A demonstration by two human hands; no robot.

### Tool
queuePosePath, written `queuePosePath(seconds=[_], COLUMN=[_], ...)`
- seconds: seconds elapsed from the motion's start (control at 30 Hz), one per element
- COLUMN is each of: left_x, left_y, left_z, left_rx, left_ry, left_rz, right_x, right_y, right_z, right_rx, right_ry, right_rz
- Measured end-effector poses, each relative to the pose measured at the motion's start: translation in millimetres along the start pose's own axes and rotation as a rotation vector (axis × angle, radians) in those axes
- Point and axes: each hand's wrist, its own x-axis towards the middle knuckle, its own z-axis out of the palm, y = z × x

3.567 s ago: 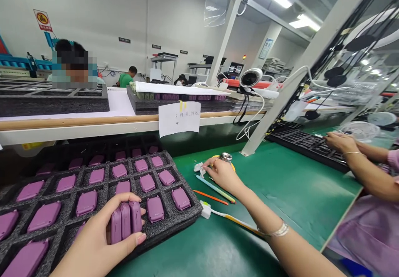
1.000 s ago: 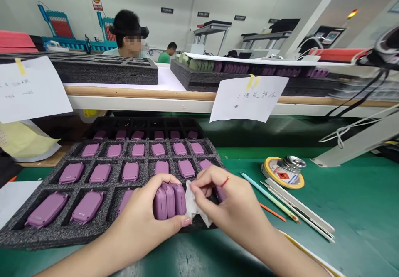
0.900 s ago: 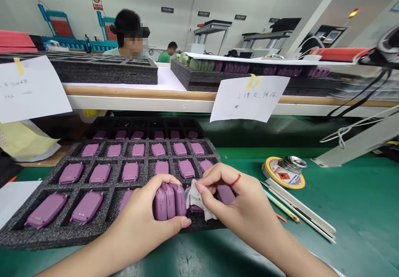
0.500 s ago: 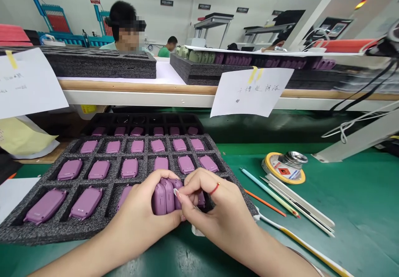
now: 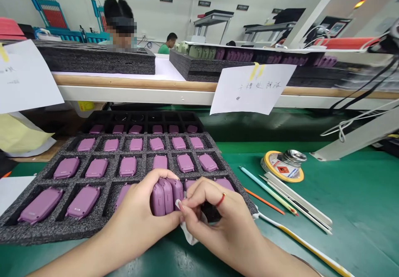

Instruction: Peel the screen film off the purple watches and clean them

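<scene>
Holding three purple cases (image 5: 163, 198) upright and side by side, the left hand (image 5: 141, 212) curls around them, thumb below and fingers above, over the near edge of a black foam tray (image 5: 34, 234). The right hand (image 5: 215, 214) pinches a white cloth (image 5: 190, 232) between thumb and fingertips at the rightmost held case; whether cloth and case touch, I cannot tell.

The tray lies on the left of the green worktop (image 5: 352, 198), more purple cases sitting in its compartments. Right of the tray are a blue-green stick (image 5: 264, 187), an orange stick (image 5: 264, 201), some thin white strips (image 5: 299, 204) and a white-and-yellow rod (image 5: 307, 243) slanting towards the near right corner. Nearer the worktop's back edge stand a yellow disc (image 5: 271, 167) and, against it, a metal cup (image 5: 294, 156).

Above the back edge runs a shelf (image 5: 124, 80) with foam stacks (image 5: 99, 63) on it and paper notes (image 5: 252, 88) taped to its front. Beyond, against a pale wall (image 5: 174, 3), are a co-worker (image 5: 120, 23) and another person in green (image 5: 164, 48).
</scene>
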Motion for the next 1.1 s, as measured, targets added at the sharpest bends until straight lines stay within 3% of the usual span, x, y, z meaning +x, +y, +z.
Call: queuePosePath(seconds=[0.2,0.7,0.83,0.97,1.1], left_x=[-0.6,-1.7,-1.1,-1.4,-1.7], left_y=[-1.7,2.2,5.3,8.3,10.9], left_z=[1.1,-0.2,-1.8,-4.1,-4.7], left_rx=[0.003,0.048,0.042,0.068,0.076], left_ry=[0.022,0.003,-0.005,-0.013,-0.025], left_rz=[0.005,0.000,-0.018,-0.040,-0.061], right_x=[3.9,-2.2,9.2,25.0,31.3], right_y=[2.5,1.5,2.1,8.6,14.5], right_z=[3.9,6.5,2.5,-15.3,-33.6], right_rx=[-0.012,0.022,0.074,0.297,0.369], right_ry=[0.064,0.058,0.058,0.189,0.317], right_rz=[-0.013,0.010,0.117,0.300,0.308])
